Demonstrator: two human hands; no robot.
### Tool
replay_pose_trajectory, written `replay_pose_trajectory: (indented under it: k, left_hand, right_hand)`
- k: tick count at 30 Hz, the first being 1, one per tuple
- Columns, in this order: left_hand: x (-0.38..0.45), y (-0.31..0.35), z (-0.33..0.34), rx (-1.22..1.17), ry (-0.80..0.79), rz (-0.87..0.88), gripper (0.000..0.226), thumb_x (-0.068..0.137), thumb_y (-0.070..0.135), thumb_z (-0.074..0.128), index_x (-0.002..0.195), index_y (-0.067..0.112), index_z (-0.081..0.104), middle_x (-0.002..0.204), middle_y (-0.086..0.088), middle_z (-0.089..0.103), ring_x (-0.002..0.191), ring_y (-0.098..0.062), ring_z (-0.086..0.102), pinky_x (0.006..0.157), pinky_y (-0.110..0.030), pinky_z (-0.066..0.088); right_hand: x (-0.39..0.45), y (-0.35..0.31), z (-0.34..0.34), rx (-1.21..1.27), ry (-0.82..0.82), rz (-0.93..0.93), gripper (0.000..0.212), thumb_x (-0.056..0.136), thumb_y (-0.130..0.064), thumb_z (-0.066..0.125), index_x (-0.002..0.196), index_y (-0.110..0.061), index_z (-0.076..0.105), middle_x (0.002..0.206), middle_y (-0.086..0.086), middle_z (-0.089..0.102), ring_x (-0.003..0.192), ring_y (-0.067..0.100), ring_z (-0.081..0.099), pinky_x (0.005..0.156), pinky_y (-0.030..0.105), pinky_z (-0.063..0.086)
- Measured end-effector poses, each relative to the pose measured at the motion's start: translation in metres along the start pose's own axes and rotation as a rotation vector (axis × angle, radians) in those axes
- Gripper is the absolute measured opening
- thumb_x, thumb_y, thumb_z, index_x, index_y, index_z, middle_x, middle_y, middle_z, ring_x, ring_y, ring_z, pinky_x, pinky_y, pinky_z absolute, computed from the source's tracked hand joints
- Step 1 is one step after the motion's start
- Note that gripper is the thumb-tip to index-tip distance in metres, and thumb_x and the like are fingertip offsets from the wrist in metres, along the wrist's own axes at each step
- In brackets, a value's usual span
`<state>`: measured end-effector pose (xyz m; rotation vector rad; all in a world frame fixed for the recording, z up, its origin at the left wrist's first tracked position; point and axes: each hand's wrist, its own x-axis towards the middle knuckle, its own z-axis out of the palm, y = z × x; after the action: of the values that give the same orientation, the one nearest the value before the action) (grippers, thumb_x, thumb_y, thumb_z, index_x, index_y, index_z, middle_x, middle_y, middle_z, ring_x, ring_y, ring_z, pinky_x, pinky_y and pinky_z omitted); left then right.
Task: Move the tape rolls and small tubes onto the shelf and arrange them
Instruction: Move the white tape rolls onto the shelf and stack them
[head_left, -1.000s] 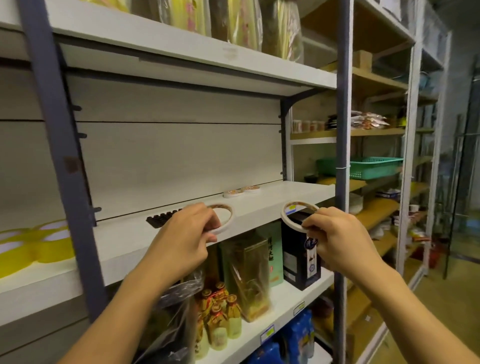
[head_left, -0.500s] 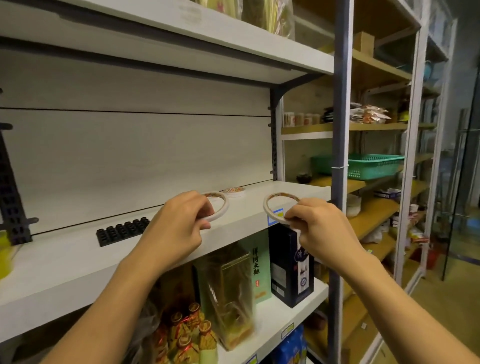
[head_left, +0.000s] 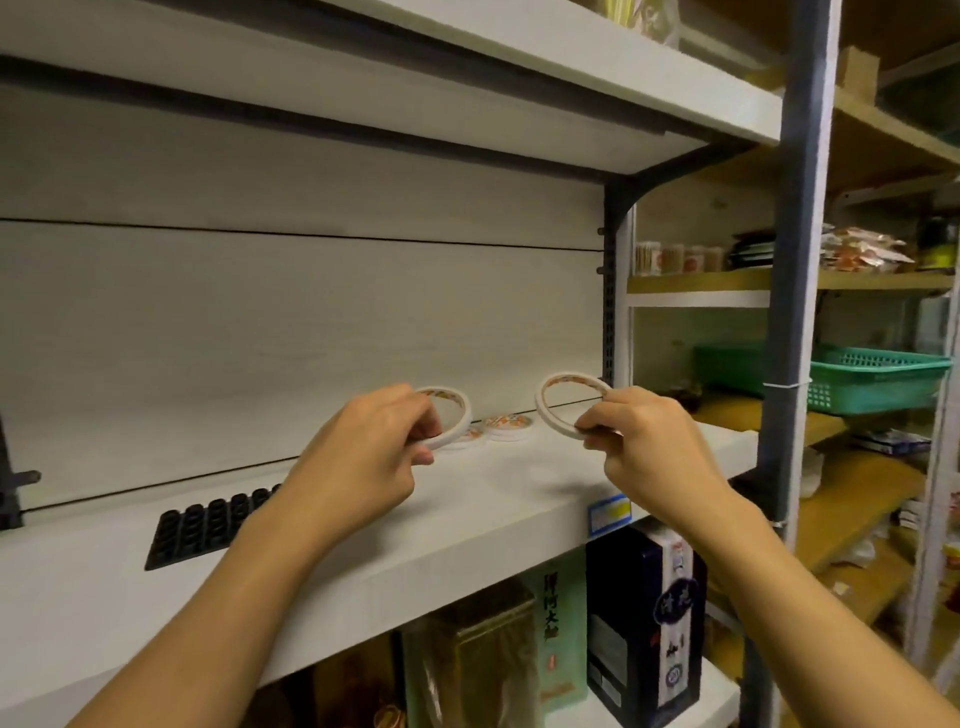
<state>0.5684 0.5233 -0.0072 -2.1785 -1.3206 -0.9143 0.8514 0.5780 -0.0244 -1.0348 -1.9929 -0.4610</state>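
While both arms reach over the white shelf (head_left: 519, 499), 2 thin tape rolls are held in the air above it, 1 in each hand; the left hand (head_left: 363, 457) has its fingers and thumb curled round the near edge of the left tape roll (head_left: 457, 421), which stands nearly upright, tilted a little; the right hand (head_left: 644, 441) pinches the right tape roll (head_left: 550, 410) between thumb and fingers at the ring's near right edge, and this ring leans back, its opening facing up and toward the camera; neither held ring touches the shelf; between the hands, further back on the shelf near the rear panel, lie 2 low stacks of flat tape rolls (head_left: 506, 427), the left stack partly hidden behind the left ring, so the count of rolls in each cannot be told; 1 black ridged tray (head_left: 208, 525) lies flat on the shelf just left of the left forearm; under the shelf stands 1 dark blue box (head_left: 649, 623), with 1 pale green box (head_left: 561, 639) beside it; 1 green basket (head_left: 872, 376) sits on the wooden rack at the right
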Motion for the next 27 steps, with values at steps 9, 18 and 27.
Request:
replay_pose_trajectory:
  k: [9, 18, 27]
  left_hand:
    - [0.051, -0.007, 0.019, 0.068, -0.115, -0.060, 0.020, 0.079, 0.003, 0.073, 0.087, 0.019, 0.065, 0.083, 0.013, 0.053, 0.080, -0.012, 0.050, 0.072, -0.028, 0.043]
    - [0.133, -0.003, 0.073, 0.172, -0.226, -0.248, 0.015, 0.079, 0.002, 0.069, 0.092, 0.010, 0.071, 0.091, -0.005, 0.068, 0.083, -0.020, 0.056, 0.070, -0.024, 0.036]
    - [0.132, -0.027, 0.144, 0.079, -0.291, -0.444, 0.016, 0.078, 0.009, 0.077, 0.084, 0.021, 0.069, 0.085, 0.002, 0.069, 0.078, -0.016, 0.060, 0.066, -0.023, 0.043]
  right_hand:
    - [0.049, 0.050, 0.068, 0.091, -0.062, -0.052, 0.022, 0.075, -0.001, 0.076, 0.088, -0.017, 0.078, 0.086, 0.000, 0.071, 0.082, 0.026, 0.064, 0.062, 0.043, 0.056]
    - [0.123, 0.101, 0.117, 0.164, -0.189, -0.122, 0.029, 0.074, 0.001, 0.061, 0.083, -0.021, 0.076, 0.083, -0.001, 0.069, 0.084, 0.027, 0.063, 0.065, 0.037, 0.053]
    - [0.143, 0.125, 0.174, 0.260, -0.299, -0.213, 0.029, 0.067, -0.007, 0.056, 0.084, -0.020, 0.077, 0.083, 0.001, 0.073, 0.081, 0.030, 0.064, 0.067, 0.039, 0.056]
